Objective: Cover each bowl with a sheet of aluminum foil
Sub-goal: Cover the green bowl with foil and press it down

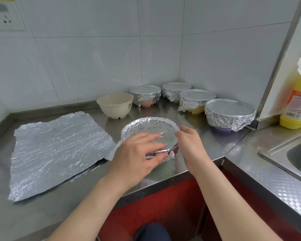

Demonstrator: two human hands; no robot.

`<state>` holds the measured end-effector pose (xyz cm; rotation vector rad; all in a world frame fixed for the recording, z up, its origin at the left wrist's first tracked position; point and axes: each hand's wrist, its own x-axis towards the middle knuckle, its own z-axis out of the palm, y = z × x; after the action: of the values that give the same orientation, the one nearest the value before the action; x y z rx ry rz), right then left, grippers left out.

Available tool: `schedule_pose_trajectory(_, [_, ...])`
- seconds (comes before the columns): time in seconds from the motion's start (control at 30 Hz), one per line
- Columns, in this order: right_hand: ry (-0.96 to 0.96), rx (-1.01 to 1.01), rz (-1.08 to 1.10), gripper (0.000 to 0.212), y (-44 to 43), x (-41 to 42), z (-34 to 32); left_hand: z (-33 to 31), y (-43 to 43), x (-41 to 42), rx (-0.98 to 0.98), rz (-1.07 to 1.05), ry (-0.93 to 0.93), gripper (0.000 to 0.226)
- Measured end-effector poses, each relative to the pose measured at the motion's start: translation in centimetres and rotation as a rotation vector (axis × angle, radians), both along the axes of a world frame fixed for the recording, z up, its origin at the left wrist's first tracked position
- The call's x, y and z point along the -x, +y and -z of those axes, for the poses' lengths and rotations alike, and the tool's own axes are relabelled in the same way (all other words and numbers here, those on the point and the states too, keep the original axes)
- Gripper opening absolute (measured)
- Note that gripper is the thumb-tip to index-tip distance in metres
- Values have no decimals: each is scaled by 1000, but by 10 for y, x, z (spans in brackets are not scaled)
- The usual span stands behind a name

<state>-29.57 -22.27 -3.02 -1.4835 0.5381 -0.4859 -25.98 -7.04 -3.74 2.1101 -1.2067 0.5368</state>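
Observation:
A bowl wrapped in aluminum foil (149,128) stands near the counter's front edge. My left hand (139,153) lies over its near rim, fingers curled round the crumpled foil at the side. My right hand (189,143) pinches the foil at the bowl's right rim. A loose flat foil sheet (54,150) lies to the left. An uncovered cream bowl (115,104) sits behind. Several foil-covered bowls (229,113) line the back corner.
The steel counter (33,211) meets tiled walls at the back. A yellow detergent bottle (297,101) stands at the right beside a steel sink (288,153). A wall socket (6,18) is at the upper left.

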Motion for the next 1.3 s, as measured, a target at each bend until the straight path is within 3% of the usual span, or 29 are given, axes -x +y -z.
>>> schedule_pose_trajectory(0.23, [-69, -95, 11, 36, 6, 8, 9, 10, -12, 0, 36, 5, -146, 24])
schedule_pose_trajectory(0.33, [-89, -143, 65, 55, 14, 8, 10, 10, -27, 9, -24, -10, -139, 24])
schedule_pose_trajectory(0.53, [-146, -101, 168, 57, 12, 15, 2, -4, -23, 9, 89, -119, -68, 32])
schedule_pose_trajectory(0.6, [-160, -88, 199, 57, 8, 10, 0, -15, -16, -4, 93, -240, 10, 32])
schedule_pose_trajectory(0.7, [-158, -100, 187, 54, 8, 3, -1, -22, -11, -28, -60, -386, 243, 40])
schedule_pose_trajectory(0.83, [-114, -79, 122, 50, 12, 1, -1, -22, -12, -36, -151, -348, 511, 53])
schedule_pose_trajectory(0.93, [-90, -71, 86, 49, 9, 7, -3, -21, -11, -40, -152, -292, 488, 49])
schedule_pose_trajectory(1.13, [-5, 73, 103, 25, -18, 39, -10, -26, -5, -54, 149, -306, 203, 26])
schedule_pose_trajectory(1.23, [-21, 117, 98, 26, -27, 41, -17, -23, -4, -50, 206, -343, 202, 22])
schedule_pose_trajectory(1.3, [-9, 127, 39, 29, -29, 34, -19, -15, -4, -43, 143, -377, 253, 30])
